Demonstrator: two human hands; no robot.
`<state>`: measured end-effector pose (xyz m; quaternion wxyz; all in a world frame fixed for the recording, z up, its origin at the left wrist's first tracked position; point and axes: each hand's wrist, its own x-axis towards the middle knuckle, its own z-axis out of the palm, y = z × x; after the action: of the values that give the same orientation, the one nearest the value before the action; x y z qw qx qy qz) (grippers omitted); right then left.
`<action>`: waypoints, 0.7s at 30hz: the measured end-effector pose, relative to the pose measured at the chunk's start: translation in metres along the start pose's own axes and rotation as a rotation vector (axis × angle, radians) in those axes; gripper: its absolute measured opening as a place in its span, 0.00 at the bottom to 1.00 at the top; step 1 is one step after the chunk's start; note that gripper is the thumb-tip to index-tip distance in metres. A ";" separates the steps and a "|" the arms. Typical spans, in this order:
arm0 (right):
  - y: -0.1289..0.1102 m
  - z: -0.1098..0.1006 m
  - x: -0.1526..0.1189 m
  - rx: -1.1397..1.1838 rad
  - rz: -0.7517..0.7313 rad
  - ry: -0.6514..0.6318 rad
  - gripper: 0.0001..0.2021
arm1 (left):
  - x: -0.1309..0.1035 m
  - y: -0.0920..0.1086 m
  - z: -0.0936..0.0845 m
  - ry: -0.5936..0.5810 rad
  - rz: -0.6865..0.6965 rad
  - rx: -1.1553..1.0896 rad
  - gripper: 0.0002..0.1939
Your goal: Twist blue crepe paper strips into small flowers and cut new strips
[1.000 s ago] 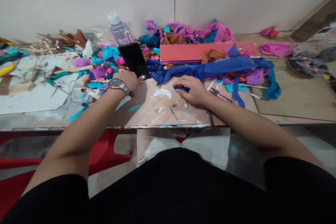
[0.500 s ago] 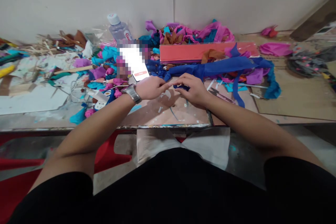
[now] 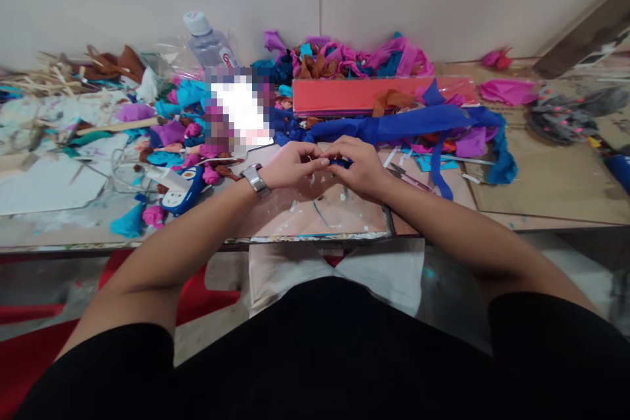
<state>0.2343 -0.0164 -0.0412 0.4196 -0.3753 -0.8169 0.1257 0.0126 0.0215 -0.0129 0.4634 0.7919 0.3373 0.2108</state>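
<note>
A small dark blue piece of crepe paper is held between my two hands over the table, largely hidden by the fingers. My right hand curls round it, thumb below and fingers above. From the other side, my left hand, with a metal watch at the wrist, pinches at its end, the fingertips of both hands meeting. Just behind the hands stretches a long blue crepe paper strip. Scissors lie partly under my right forearm.
A phone, partly pixelated, leans before a clear bottle. A blue power strip with a plugged-in charger is at left. Red-orange paper sheets, crumpled crepe scraps and cardboard surround the work spot.
My left fingers have gone from pointing straight at the right fingertips to a bent pinch, with the thumb now at the blue paper. The view has shifted slightly.
</note>
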 end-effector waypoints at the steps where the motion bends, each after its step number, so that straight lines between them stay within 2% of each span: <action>1: 0.001 0.000 0.000 -0.006 0.009 -0.010 0.12 | 0.001 -0.003 0.001 0.004 -0.003 -0.041 0.26; 5: 0.003 -0.001 0.000 -0.038 0.042 -0.012 0.11 | 0.003 -0.011 0.005 0.039 -0.008 -0.117 0.28; 9: 0.005 -0.002 -0.001 -0.063 0.039 -0.009 0.10 | 0.001 -0.010 0.005 0.049 -0.005 -0.147 0.30; 15: 0.010 -0.002 0.000 -0.100 0.058 -0.029 0.17 | 0.001 -0.012 0.008 0.085 -0.028 -0.220 0.32; 21: 0.009 -0.003 0.001 -0.082 0.065 -0.042 0.16 | 0.002 -0.011 0.010 0.119 -0.078 -0.259 0.27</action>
<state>0.2406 -0.0099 -0.0439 0.3821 -0.4157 -0.8175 0.1135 0.0165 0.0213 -0.0270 0.5488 0.6978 0.3645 0.2810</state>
